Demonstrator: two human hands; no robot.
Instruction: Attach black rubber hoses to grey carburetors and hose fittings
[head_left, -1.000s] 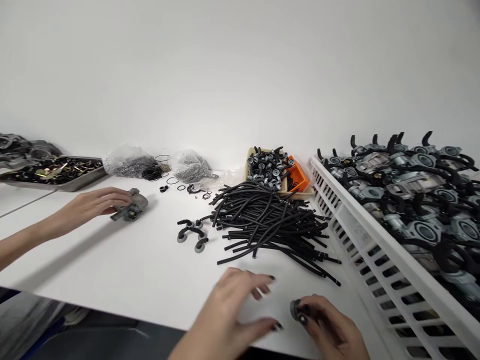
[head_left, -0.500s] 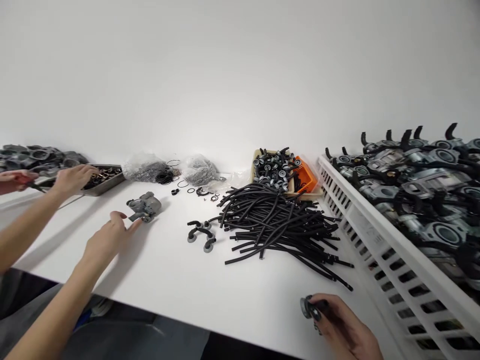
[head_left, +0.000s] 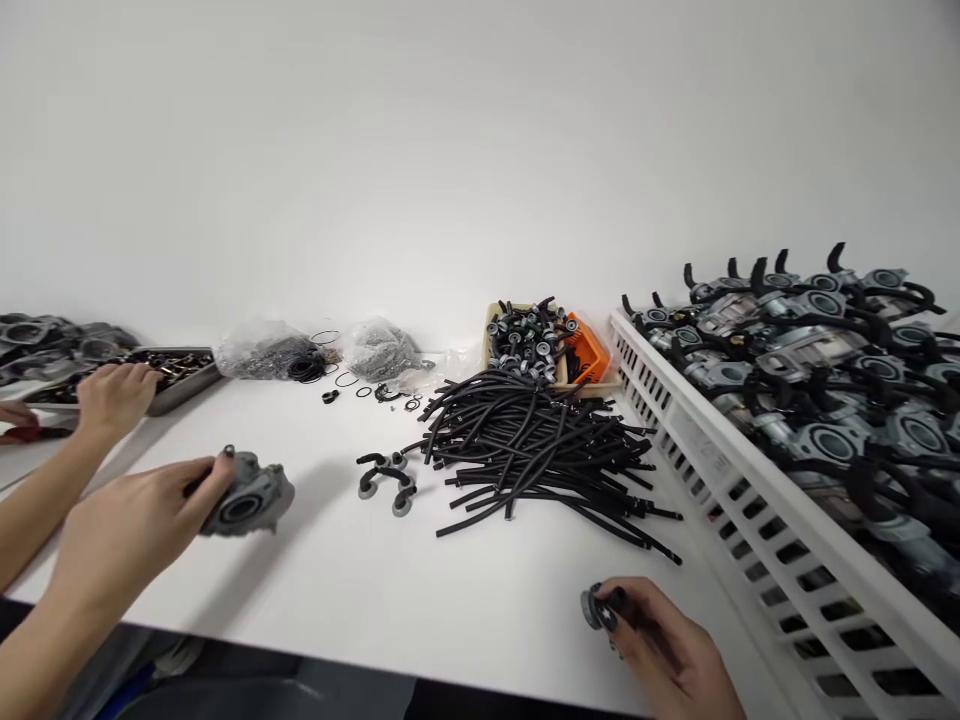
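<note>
1. Grey cap (head_left: 591, 607) with a black piece was held in the grip of the right hand (head_left: 667, 650), above the worktop (head_left: 337, 590).
2. Cast metal body (head_left: 261, 497) was clasped by the left hand (head_left: 139, 525) at the worktop's left; cap and body were well apart, unjoined.
3. White basket (head_left: 712, 440), at right, held hose-fitted bodies (head_left: 814, 350), seemingly completed work.
4. Several capped elbows (head_left: 403, 500) and heaped black hoses (head_left: 540, 440) lay mid-worktop, apparently unused.
5. Co-worker's hand (head_left: 120, 398) was at a metal tray (head_left: 187, 390); beyond the hoses, a cream tub (head_left: 487, 335) held further capped elbows.
</note>
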